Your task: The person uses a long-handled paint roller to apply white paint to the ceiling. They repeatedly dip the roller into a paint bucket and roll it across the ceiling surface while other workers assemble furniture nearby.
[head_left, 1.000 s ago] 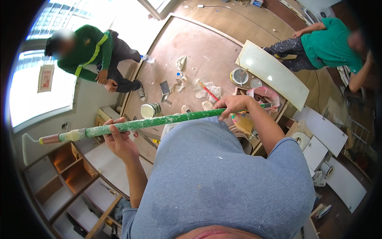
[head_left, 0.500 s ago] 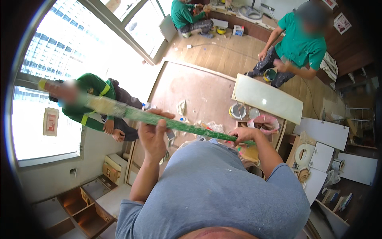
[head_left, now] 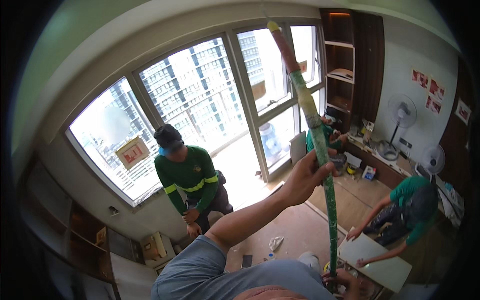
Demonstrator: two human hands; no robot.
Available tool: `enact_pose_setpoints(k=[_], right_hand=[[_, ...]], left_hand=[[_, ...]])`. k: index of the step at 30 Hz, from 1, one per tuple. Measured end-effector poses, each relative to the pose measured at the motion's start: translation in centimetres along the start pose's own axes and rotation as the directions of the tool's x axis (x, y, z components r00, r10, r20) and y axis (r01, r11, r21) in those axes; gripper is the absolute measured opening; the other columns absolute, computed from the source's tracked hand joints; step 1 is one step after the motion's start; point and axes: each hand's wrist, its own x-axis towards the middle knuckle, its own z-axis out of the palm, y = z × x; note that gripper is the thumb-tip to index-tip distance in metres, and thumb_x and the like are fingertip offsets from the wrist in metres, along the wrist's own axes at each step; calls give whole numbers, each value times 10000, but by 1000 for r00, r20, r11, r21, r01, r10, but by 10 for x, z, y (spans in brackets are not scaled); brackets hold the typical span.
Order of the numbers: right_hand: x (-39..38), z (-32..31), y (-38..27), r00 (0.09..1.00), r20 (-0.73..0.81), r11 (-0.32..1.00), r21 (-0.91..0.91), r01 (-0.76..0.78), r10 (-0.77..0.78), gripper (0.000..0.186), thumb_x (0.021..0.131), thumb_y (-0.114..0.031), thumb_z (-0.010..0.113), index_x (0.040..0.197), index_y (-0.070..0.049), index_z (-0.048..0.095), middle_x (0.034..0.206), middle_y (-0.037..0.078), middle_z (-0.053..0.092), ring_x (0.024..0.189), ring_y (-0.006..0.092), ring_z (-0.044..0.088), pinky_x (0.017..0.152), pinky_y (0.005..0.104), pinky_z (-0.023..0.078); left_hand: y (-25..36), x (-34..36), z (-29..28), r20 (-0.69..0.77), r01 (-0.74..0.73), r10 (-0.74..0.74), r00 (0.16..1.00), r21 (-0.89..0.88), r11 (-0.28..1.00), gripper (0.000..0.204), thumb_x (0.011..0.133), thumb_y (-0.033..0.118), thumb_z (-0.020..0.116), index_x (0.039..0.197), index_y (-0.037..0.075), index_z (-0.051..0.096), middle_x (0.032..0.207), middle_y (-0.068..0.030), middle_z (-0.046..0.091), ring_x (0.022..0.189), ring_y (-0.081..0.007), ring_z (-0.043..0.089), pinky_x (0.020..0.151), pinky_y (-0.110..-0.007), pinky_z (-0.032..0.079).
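Note:
A long green pole (head_left: 328, 200), spattered with pale paint, rises steeply in front of me. Its upper part turns yellowish, then red, with a yellow tip near the ceiling. My left hand (head_left: 311, 176) is wrapped round the pole about midway, arm stretched forward. Low down by my body, my right hand (head_left: 345, 281) grips the pole's bottom end, its fingers partly hidden. What the thin bit above the tip is, I cannot make out.
A co-worker in dark green (head_left: 192, 175) stands left, by the windows. Another person (head_left: 415, 205) bends over a pale board (head_left: 377, 260) at right, both hands on it. A third sits near the counter, behind the pole. A fan (head_left: 401, 111) stands at the back. A brownish worktop (head_left: 295, 225) lies below.
The pole has swung from lying across my body to nearly upright, its tip now high. My left arm has reached up and forward. The view has lifted; the right-hand co-worker now bends over the board.

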Motion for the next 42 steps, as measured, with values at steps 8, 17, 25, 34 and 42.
enact_pose_setpoints(k=[8,17,25,34,42], right_hand=[[48,-77,10,970,-231,997,-9,-79,74,515,935,-459,626,1339,-146,562,1180,191,645,1068,217,640,911,394,490],[107,-175,-81,778,-456,891,-83,447,-433,201,879,-210,766,887,-11,737,664,30,639,615,114,584,583,308,464],[119,-223,-126,549,-547,733,-193,652,-632,327,927,-361,742,994,-45,688,618,-17,533,529,87,508,499,282,399],[116,-258,-122,507,-475,677,-316,665,-720,586,993,-420,623,1443,-60,515,803,141,621,681,262,589,677,396,486],[71,-296,-145,562,-422,696,-318,643,-712,682,1004,-417,616,1544,-59,403,755,115,573,657,209,566,608,374,468]], left_hand=[[38,132,-45,-155,-213,224,962,85,973,522,1106,339,436,1520,27,368,945,-35,696,692,-50,465,639,-224,409],[61,282,-87,-418,-209,307,855,264,942,481,1088,380,457,1372,-8,459,984,-72,750,624,-83,405,641,-269,412],[59,338,-83,-453,-93,242,858,326,941,372,1087,335,445,1263,9,479,1041,-121,738,689,-123,560,682,-304,481],[35,340,-74,-441,32,222,870,499,866,308,1097,382,426,1109,78,472,968,-100,738,687,-117,626,662,-296,518],[15,358,-88,-432,60,177,884,480,875,286,1107,351,392,1121,72,454,989,-117,740,706,-133,638,652,-306,530]])
